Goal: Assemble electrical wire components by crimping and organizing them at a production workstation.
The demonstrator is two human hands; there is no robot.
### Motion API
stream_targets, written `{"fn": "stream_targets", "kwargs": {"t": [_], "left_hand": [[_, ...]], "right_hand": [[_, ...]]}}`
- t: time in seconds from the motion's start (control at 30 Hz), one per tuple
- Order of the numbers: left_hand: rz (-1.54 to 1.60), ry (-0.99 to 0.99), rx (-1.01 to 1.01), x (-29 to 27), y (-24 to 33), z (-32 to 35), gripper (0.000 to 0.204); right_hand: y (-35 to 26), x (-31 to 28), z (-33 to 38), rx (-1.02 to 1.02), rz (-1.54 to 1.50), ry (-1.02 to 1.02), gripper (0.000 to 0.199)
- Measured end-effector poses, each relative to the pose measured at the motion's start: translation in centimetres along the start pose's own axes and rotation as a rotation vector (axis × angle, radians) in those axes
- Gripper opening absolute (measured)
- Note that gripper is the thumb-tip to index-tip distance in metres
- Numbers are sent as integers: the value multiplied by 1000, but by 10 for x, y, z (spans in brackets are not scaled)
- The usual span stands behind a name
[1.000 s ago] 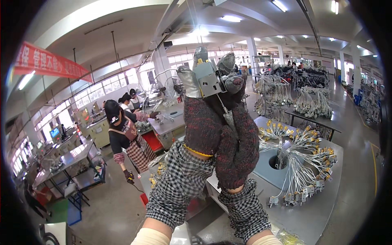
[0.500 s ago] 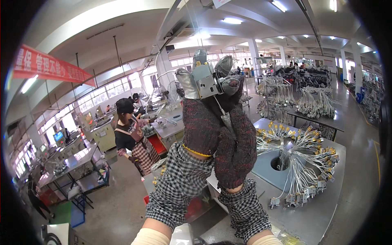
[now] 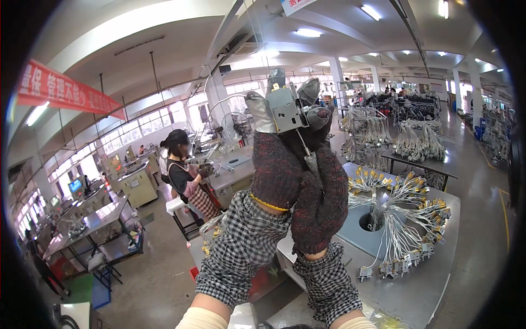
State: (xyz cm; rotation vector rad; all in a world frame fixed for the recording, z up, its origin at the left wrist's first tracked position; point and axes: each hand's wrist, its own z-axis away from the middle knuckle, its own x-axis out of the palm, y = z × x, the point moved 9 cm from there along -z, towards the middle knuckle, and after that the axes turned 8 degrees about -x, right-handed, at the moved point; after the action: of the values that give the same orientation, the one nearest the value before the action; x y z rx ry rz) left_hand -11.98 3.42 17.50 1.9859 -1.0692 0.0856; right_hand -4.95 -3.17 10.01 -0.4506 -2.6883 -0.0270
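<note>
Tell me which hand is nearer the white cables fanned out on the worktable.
The right: the right hand is raised left of the white cables; the left hand is farther left.

Far left of the fingers (image 3: 261, 113) hang a long red banner (image 3: 66, 90) and bright multi-paned windows (image 3: 141, 126); above the fingers, a glowing white tube light (image 3: 308, 33); far right, shiny grey floor (image 3: 475, 236).

Metal box (image 3: 286, 109): silver-gray, approx. rectangular, w/ a few sm. dark openings low on its front & a yellow bit (image 3: 275, 86) at top; held up, tilted, btwn silver-tipped gloved fingers (image 3: 261, 114). Thin metal rod (image 3: 302, 141) runs diag. down from nr. the box's lower edge; can't tell if attached.
</note>
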Motion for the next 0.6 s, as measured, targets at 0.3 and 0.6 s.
{"fn": "stream_targets", "kwargs": {"t": [0.3,0.6], "left_hand": [[85,-93,-107,40,-38,-12,65],[243,-212,-227,103,-98,-14,61]], "right_hand": [[2,-44,-17,17,84,112,35],[-25,-111,-41,-138,381,166,35]]}}
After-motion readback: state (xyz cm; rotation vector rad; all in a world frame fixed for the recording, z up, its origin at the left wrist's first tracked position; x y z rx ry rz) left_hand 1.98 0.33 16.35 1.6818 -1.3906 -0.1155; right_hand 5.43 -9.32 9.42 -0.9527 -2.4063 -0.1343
